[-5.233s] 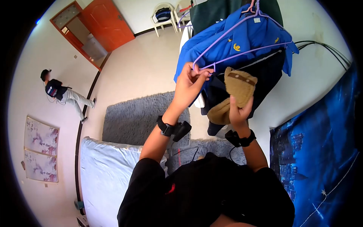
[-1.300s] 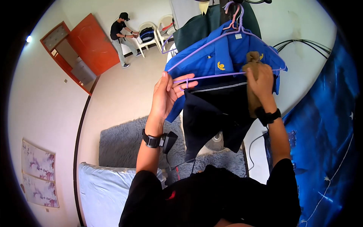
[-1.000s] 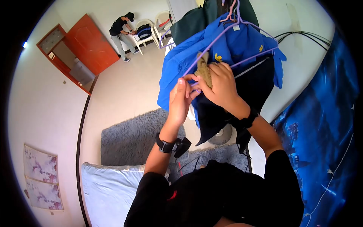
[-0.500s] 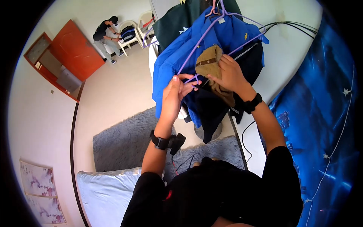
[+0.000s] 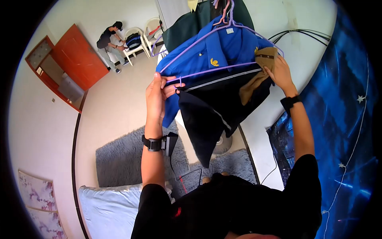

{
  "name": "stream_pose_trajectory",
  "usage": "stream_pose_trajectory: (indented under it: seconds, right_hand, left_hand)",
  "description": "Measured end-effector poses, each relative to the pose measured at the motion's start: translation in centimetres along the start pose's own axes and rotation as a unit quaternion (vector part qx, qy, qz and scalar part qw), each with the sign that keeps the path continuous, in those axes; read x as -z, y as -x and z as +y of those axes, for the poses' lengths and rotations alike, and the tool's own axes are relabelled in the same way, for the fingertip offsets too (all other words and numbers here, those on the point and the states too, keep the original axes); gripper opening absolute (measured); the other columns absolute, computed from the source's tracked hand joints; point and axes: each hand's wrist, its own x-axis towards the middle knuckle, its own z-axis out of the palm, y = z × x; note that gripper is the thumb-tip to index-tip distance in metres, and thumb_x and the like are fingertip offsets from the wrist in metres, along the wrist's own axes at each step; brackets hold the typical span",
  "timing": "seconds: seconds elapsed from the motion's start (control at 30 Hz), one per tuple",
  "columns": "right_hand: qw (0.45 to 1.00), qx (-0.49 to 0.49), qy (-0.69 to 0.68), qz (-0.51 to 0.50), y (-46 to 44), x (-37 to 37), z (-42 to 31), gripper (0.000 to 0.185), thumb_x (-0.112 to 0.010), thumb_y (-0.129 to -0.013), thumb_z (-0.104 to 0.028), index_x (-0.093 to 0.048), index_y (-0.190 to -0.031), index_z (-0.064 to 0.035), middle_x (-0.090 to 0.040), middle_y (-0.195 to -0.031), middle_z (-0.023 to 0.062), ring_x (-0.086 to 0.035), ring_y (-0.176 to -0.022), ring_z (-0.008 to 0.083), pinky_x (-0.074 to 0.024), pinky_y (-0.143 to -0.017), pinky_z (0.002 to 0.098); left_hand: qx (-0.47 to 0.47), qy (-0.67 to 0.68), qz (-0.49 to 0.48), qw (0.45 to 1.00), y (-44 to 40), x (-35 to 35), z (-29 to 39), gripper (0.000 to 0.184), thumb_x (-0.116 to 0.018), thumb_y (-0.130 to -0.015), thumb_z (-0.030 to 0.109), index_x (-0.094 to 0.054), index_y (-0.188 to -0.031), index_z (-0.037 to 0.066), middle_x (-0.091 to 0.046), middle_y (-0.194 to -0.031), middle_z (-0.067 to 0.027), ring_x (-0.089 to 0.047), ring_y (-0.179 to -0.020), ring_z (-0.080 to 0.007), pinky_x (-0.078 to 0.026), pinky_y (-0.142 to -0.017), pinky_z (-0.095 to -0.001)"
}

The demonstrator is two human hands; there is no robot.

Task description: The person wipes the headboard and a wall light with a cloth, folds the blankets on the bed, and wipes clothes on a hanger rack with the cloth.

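A purple clothes hanger (image 5: 199, 38) hangs in front of a blue jacket (image 5: 207, 49) with yellow emblems. My left hand (image 5: 157, 95) is closed on the hanger's left corner, with some fingers below the lower bar. At the hanger's right end, my right hand (image 5: 282, 75) pinches a brown cloth piece (image 5: 266, 57) that has a darker band with small studs. Its narrow tail droops over a black garment (image 5: 215, 103) with pale grey stripes, which hangs beneath the bar. Whether my right fingers also grip the hanger cannot be made out.
Behind the jacket hangs a dark green garment (image 5: 187, 28). A round stand base (image 5: 223, 146) rests on the floor by a grey rug (image 5: 119, 159). At lower left is a light blue mattress (image 5: 111, 211). Another person (image 5: 109, 42) bends over a backpack (image 5: 133, 41) on a white chair.
My hands have moved apart, the left one leftward and the right one rightward with the brown cloth. The black garment is now spread wider below the hanger bar.
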Motion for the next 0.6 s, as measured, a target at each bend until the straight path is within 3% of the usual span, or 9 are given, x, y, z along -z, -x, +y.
stream_pose_trajectory:
  seconds: [0.1,0.17,0.23,0.3,0.33,0.37,0.57,0.6]
  right_hand:
    - [0.998,0.022,-0.057,0.017,0.4,1.2,-1.2,0.032,-0.062,-0.08,-0.028,-0.057,-0.089,0.0022,-0.057,-0.089,0.0171,-0.051,-0.09,0.036,-0.0417,-0.082,0.041]
    - [0.995,-0.082,-0.056,0.014,1.5,-0.2,-2.5,0.033,-0.063,-0.08,-0.025,-0.056,-0.094,0.0039,-0.056,-0.093,0.0193,-0.05,-0.092,0.0383,-0.0413,-0.082,0.042]
    - [0.992,-0.105,-0.062,0.013,1.9,-0.8,-4.0,0.033,-0.063,-0.079,-0.021,-0.055,-0.097,0.0055,-0.055,-0.096,0.0215,-0.05,-0.092,0.0395,-0.041,-0.082,0.0429]
    - [0.981,-0.144,-0.085,0.093,1.5,-0.8,-6.0,0.029,-0.063,-0.079,-0.018,-0.055,-0.094,0.0063,-0.055,-0.093,0.0223,-0.05,-0.09,0.04,-0.0409,-0.081,0.0434]
    - [0.98,-0.16,-0.075,0.094,1.6,-0.9,-6.5,0.027,-0.063,-0.079,-0.016,-0.056,-0.091,0.0067,-0.055,-0.091,0.0223,-0.05,-0.09,0.0396,-0.0411,-0.081,0.043]
    - [0.98,-0.161,-0.079,0.091,1.6,-0.9,-7.0,0.027,-0.063,-0.079,-0.016,-0.056,-0.091,0.0067,-0.055,-0.091,0.0223,-0.05,-0.09,0.0396,-0.0411,-0.081,0.043]
    - [0.968,-0.205,-0.134,0.057,0.5,-0.3,-7.9,0.026,-0.063,-0.08,-0.021,-0.06,-0.09,0.0026,-0.057,-0.092,0.0189,-0.051,-0.09,0.0374,-0.0407,-0.081,0.0412]
    - [0.97,-0.186,-0.136,0.077,0.3,-0.2,-8.1,0.026,-0.064,-0.08,-0.023,-0.061,-0.09,0.0011,-0.057,-0.093,0.0178,-0.051,-0.091,0.0368,-0.0403,-0.082,0.0411]
  left_hand:
    - [-0.019,0.01,-0.004,1.0,-1.1,0.3,-0.4,0.041,-0.036,-0.096,0.041,-0.042,-0.073,0.008,-0.057,-0.096,-0.016,-0.065,-0.081,-0.0267,-0.053,-0.066,-0.0307]
    - [-0.056,0.05,0.0,0.997,-1.7,0.8,-1.4,0.038,-0.037,-0.096,0.04,-0.043,-0.076,0.008,-0.057,-0.095,-0.014,-0.065,-0.077,-0.0254,-0.052,-0.066,-0.0304]
    - [-0.062,0.065,0.016,0.996,-1.7,0.5,-2.2,0.036,-0.038,-0.096,0.04,-0.047,-0.081,0.008,-0.058,-0.094,-0.011,-0.064,-0.078,-0.0218,-0.05,-0.064,-0.0257]
    - [-0.068,0.008,0.064,0.996,-1.8,0.7,-3.3,0.035,-0.038,-0.096,0.038,-0.053,-0.089,0.007,-0.059,-0.088,-0.007,-0.061,-0.077,-0.0142,-0.044,-0.062,-0.0201]
    - [-0.076,-0.079,0.039,0.993,-1.8,1.5,-3.9,0.037,-0.038,-0.097,0.033,-0.06,-0.093,0.004,-0.056,-0.081,-0.001,-0.055,-0.069,-0.0076,-0.04,-0.062,-0.0178]
    - [-0.024,-0.046,0.064,0.997,-1.1,0.7,-4.0,0.04,-0.038,-0.098,0.033,-0.062,-0.091,0.002,-0.056,-0.08,-0.0008,-0.049,-0.071,-0.0066,-0.04,-0.067,-0.0192]
    - [-0.078,-0.119,0.103,0.984,0.1,-0.6,-4.5,0.042,-0.036,-0.098,0.034,-0.059,-0.097,-0.001,-0.056,-0.086,-0.0039,-0.047,-0.081,-0.0111,-0.038,-0.078,-0.0235]
    - [-0.134,-0.157,0.113,0.972,0.2,-1.2,-4.6,0.041,-0.036,-0.098,0.034,-0.057,-0.097,-0.001,-0.055,-0.086,-0.0039,-0.047,-0.08,-0.0117,-0.038,-0.077,-0.024]
